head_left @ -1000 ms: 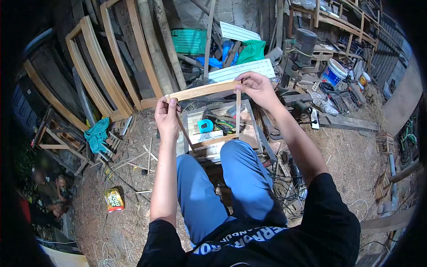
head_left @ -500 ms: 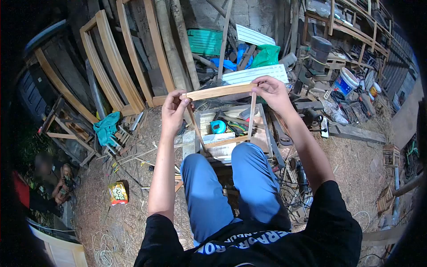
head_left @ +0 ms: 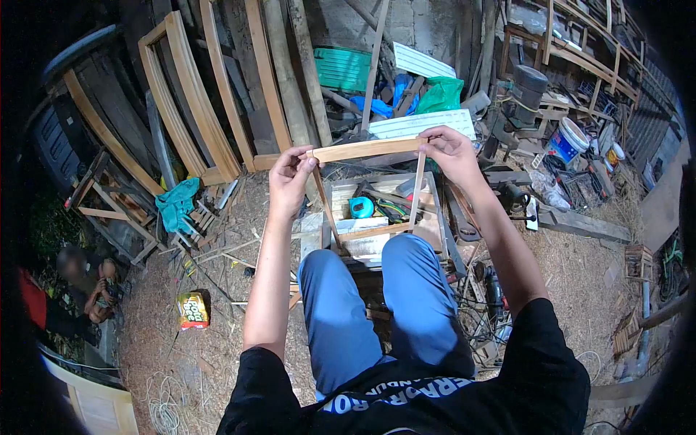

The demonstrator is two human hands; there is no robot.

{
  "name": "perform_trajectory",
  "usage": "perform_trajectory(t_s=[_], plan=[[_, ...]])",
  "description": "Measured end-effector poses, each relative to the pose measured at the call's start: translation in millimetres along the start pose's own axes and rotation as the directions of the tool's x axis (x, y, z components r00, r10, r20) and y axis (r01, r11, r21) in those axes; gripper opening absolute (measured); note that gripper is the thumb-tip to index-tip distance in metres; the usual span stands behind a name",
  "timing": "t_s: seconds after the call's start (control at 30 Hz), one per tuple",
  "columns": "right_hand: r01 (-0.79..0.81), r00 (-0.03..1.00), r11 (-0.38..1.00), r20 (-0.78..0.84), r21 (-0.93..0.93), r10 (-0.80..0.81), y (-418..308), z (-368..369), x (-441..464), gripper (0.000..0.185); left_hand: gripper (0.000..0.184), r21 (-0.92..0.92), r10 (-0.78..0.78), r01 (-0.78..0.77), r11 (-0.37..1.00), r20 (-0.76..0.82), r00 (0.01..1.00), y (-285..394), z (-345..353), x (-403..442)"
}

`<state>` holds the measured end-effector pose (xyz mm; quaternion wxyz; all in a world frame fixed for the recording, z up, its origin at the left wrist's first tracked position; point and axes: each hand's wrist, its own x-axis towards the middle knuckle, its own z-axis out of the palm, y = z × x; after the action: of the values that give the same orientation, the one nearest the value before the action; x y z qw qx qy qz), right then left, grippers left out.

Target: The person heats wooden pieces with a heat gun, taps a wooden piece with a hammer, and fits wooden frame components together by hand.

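Note:
A small wooden frame (head_left: 368, 150) is raised above my knees, its wide strip at the top and two thin side strips running down to a lower strip. My left hand (head_left: 291, 180) pinches its upper left corner. The upper right corner is between the closed fingers of my right hand (head_left: 447, 154). Behind the frame is a wooden box (head_left: 339, 193) holding a turquoise tape measure (head_left: 360, 207) and several tools, partly covered by the frame.
Tall wooden frames (head_left: 199, 109) lean at the back left. A yellow packet (head_left: 193, 310) and a teal cloth (head_left: 177, 204) lie on the left. People (head_left: 80, 290) sit at the far left. A white bucket (head_left: 568, 140) and cluttered tools stand at the right.
The view has shifted, so the surroundings appear farther right and slightly lower or higher in places. Both hands still hold the small frame, which now looks nearly level.

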<state>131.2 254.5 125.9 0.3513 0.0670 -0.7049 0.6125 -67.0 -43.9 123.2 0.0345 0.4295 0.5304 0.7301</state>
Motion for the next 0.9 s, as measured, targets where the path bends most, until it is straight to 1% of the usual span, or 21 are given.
perform_trajectory(t_s=[0.13,0.23,0.33,0.53,0.63,0.73,0.83,0.9], plan=[[0.004,1.0,1.0,0.001,0.028,-0.004,2.7,-0.9,1.4,0.023,0.026,0.002,0.018,-0.018,1.0,0.002,1.0,0.2,0.5,-0.2],[-0.008,1.0,1.0,0.001,0.03,0.008,2.6,-1.6,0.2,0.023,0.03,-0.054,0.071,-0.071,0.996,-0.016,0.997,0.2,3.7,-0.1],[-0.009,1.0,1.0,0.011,0.017,0.009,3.6,-2.6,0.9,0.023,0.031,-0.032,0.065,-0.065,0.997,-0.003,0.998,-1.3,1.8,0.8],[0.015,1.0,0.999,-0.004,0.034,-0.015,5.4,-1.5,1.4,0.023,0.027,0.033,0.065,-0.065,0.997,0.019,0.998,-6.3,-3.3,1.4],[-0.002,1.0,0.999,-0.017,0.054,0.003,5.3,-0.2,1.6,0.024,0.024,0.048,0.071,-0.072,0.996,0.029,0.997,-6.4,-4.4,1.9],[0.011,1.0,1.0,-0.004,0.017,-0.01,3.1,-0.5,1.5,0.023,0.024,0.063,0.072,-0.073,0.995,0.008,0.997,-6.7,-3.4,1.1],[-0.029,1.0,0.999,-0.004,0.034,0.03,1.1,-0.2,0.8,0.023,0.029,0.021,0.099,-0.099,0.995,0.009,0.995,-7.4,-3.0,1.3],[-0.023,1.0,0.999,0.004,0.034,0.023,-0.4,-0.6,0.7,0.022,0.031,0.024,0.115,-0.116,0.993,0.029,0.993,-6.2,-4.6,-1.9]])
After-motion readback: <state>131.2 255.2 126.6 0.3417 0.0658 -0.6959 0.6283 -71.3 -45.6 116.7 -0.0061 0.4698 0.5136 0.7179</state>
